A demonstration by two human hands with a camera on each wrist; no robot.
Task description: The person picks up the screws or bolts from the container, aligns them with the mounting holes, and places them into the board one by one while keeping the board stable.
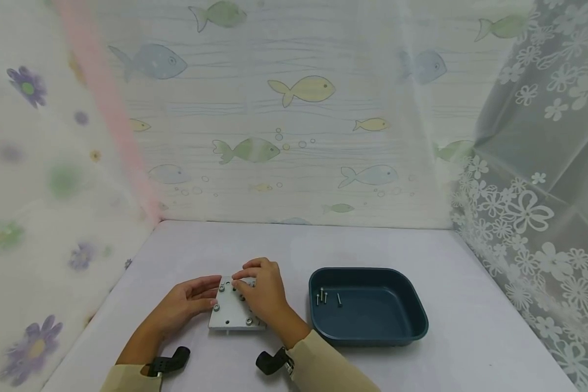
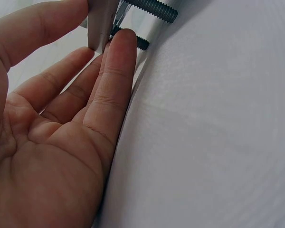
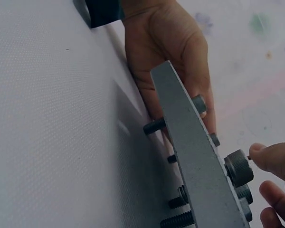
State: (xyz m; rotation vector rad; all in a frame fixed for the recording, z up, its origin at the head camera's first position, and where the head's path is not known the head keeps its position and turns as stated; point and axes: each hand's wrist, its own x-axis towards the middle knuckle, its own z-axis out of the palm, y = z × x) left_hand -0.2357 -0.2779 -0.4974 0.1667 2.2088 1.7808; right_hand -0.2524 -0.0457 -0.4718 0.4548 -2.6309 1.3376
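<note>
A silver-grey metal plate (image 1: 232, 316), with several socket-head screws in it and bare holes, is propped off the table by threaded ends (image 2: 154, 9) below. My left hand (image 1: 188, 299) holds its left edge, thumb on the side and fingertips reaching underneath. Over the plate's far part, my right hand (image 1: 267, 291) has thumb and forefinger brought together. From the right fingertip a small dark tip (image 3: 250, 157), like a small screw's end, sticks out close to a large screw head (image 3: 239, 168). The rest of it is hidden.
Right of the plate stands a dark blue tray (image 1: 416, 321) with several small screws (image 1: 340, 300) at its left side. A white cloth (image 1: 470, 337) covers the table. Printed curtains (image 1: 299, 190) hang at the back and sides.
</note>
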